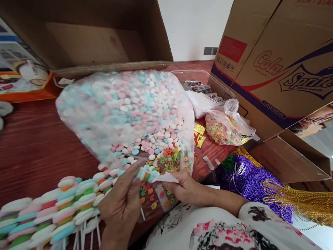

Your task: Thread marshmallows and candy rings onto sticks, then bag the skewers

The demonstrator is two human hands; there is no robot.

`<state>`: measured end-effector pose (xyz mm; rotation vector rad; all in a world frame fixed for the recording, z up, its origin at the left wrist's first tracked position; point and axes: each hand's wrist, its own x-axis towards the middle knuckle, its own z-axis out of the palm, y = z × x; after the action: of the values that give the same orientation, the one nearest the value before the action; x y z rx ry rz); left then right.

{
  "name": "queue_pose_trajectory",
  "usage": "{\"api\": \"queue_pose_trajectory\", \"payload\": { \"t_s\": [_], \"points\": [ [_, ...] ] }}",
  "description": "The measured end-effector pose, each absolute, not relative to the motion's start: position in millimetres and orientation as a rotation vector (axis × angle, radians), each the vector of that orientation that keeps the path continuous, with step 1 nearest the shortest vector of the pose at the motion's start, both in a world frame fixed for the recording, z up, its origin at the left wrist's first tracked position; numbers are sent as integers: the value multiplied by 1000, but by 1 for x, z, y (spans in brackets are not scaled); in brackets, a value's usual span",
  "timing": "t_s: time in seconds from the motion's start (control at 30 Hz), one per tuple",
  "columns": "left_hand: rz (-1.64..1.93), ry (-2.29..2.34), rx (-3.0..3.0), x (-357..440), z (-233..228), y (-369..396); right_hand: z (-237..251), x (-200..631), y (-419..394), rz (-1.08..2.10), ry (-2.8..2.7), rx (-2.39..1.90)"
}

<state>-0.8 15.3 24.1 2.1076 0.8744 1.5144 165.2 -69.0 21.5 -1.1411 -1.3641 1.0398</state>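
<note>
— What are your hands holding?
— My left hand (122,205) pinches a candy lollipop (145,174) in its fingers. My right hand (183,189) grips the candy bag (125,111), lifted just above both over the desk (33,149).

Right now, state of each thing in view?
Left hand: pinching a candy stack at the big bag's mouth.
Right hand: gripping the big bag's lower edge.
Big candy bag: open, tilted, full of pastel discs.
Ring candy bag: knotted shut, lying on the table.
Candy sticks: finished, piled at the left.
Cola box: flaps open.
</note>
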Motion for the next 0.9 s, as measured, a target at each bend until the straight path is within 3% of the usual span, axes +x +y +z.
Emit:
{"api": "queue_pose_trajectory", "payload": {
  "t_s": [0.3,0.5,0.63,0.8,0.9],
  "points": [
    [1374,1052,1708,12,10,4,12,168,-71,1050,-1299,-1155],
    [1446,1038,1903,19,7,2,-1,164,-75,1058,-1186,-1179],
    [1294,970,1847,19,10,5,-15,173,-82,1115,-1019,-1171],
    [1488,1037,1399,-2,23,25,-19,213,-76,974,-692,-1200],
    [1373,1033,1376,2,32,29,-14,223,-72,922,-714,-1248]
  ]
}}
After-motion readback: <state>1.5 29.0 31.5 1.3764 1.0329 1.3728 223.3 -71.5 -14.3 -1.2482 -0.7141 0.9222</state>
